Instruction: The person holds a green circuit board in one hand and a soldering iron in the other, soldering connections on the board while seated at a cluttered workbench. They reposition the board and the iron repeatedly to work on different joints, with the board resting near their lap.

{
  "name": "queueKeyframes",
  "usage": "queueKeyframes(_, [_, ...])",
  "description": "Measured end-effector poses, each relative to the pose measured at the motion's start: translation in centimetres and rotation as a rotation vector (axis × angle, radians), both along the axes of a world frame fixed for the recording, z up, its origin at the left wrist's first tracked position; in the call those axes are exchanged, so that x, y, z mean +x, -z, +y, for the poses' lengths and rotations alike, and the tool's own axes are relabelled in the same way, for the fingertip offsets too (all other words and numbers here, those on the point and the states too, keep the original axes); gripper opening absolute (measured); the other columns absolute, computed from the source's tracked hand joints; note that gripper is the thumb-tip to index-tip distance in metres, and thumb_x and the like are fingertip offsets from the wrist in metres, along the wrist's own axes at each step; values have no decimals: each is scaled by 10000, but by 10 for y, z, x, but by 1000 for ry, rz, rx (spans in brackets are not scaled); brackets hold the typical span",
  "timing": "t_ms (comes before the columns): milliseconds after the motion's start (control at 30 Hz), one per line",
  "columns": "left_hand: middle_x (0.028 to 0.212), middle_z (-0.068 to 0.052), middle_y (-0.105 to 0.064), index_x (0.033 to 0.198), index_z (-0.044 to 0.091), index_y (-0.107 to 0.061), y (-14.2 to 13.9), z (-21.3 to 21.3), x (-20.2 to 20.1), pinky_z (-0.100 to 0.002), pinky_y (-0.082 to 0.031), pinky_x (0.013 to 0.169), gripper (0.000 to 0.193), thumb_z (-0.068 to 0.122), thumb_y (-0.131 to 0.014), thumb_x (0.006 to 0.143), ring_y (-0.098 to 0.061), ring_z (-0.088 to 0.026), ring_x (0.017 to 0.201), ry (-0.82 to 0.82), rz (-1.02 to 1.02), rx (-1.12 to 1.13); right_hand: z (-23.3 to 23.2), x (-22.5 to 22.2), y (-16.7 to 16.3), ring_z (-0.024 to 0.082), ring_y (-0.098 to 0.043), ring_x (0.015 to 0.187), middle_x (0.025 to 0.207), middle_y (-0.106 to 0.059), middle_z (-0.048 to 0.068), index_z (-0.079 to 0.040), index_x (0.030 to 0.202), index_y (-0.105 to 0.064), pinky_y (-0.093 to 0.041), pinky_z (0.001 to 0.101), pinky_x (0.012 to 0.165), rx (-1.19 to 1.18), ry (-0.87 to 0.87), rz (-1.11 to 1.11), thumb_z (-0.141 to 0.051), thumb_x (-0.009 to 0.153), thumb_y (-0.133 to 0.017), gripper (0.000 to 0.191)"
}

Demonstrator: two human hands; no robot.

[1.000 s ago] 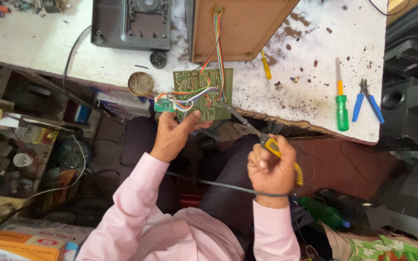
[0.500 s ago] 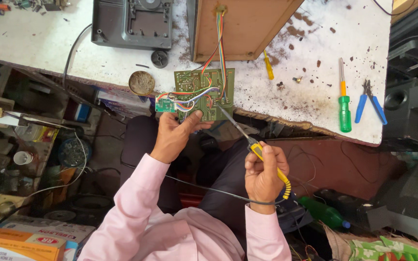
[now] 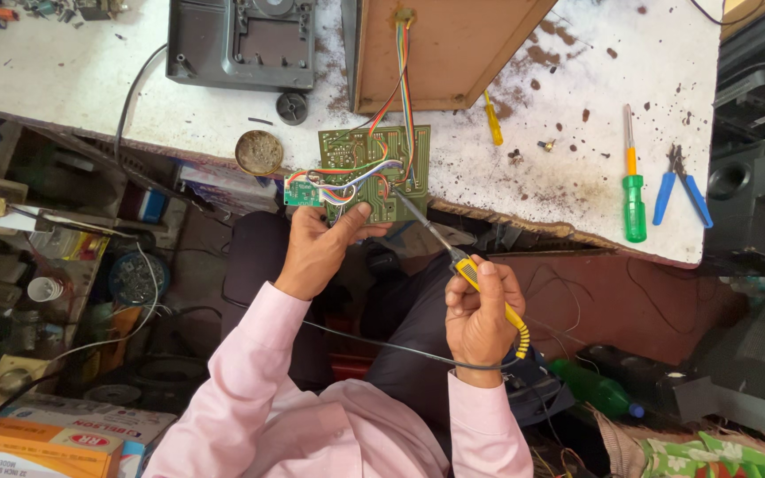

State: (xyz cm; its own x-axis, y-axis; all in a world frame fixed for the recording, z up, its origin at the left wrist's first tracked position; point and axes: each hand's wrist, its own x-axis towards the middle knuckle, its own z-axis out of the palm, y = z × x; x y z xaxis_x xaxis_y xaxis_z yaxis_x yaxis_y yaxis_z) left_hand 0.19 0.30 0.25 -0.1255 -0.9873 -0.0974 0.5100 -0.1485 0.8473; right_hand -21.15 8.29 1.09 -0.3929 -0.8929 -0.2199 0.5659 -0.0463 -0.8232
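Your two hands work one circuit board at the bench edge.

Your left hand (image 3: 320,252) is clamped on the near edge of the green circuit board (image 3: 374,173), thumb on top. Your right hand (image 3: 480,319) is closed round one yellow-handled soldering iron (image 3: 453,252), its tip touching the board's right side. Beyond your left hand sit one round tin (image 3: 259,152) and one grey casing (image 3: 241,42). Far right of your right hand lie one green screwdriver (image 3: 635,199) and one pair of blue pliers (image 3: 682,186).
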Motion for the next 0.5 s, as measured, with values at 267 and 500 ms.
queueKeyframes(267, [1067,-184,-756,1138,-104,-685,2,-1,1,-367,-648,808,206,55,-624,1023,-766,-277,925,4,-75,23,3,0,1,176,-595,543,714,-672,125,3,983,-676,-398,231,466,15,-22,79,-163,1001,-661,167])
queueKeyframes(500, [1091,-167,-745,1146,-92,-679,0,-1,0,-392,-674,834,194,33,-625,1007,-760,-269,937,-8,-3,3,11,7,-3,138,-610,575,757,-701,112,5,1021,-683,-451,232,513,-79,-34,322,-121,1020,-656,129])
